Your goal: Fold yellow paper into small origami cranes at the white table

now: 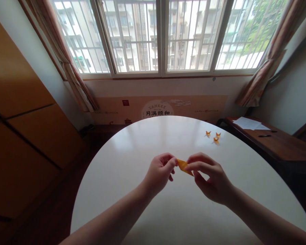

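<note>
Between my two hands, above the white round table [112,200], is a small folded piece of orange paper [184,166]. My left hand [163,168] pinches its left corner between thumb and fingers. At the other end, my right hand [210,177] has its fingertips on the paper's right side, with the thumb just below the edge. Several finger tips hide part of the folds. Farther back on the right of the table stand three small orange folded-paper figures, a left one [208,133], a right one [218,135] and a front one [216,140].
To the right, a brown wooden side table [283,146] bears white paper sheets [250,123] and a dark pen [264,135]. A wooden cabinet [20,143] stands on the left. Beyond the table are a printed banner [127,109] and a barred window with curtains [267,68].
</note>
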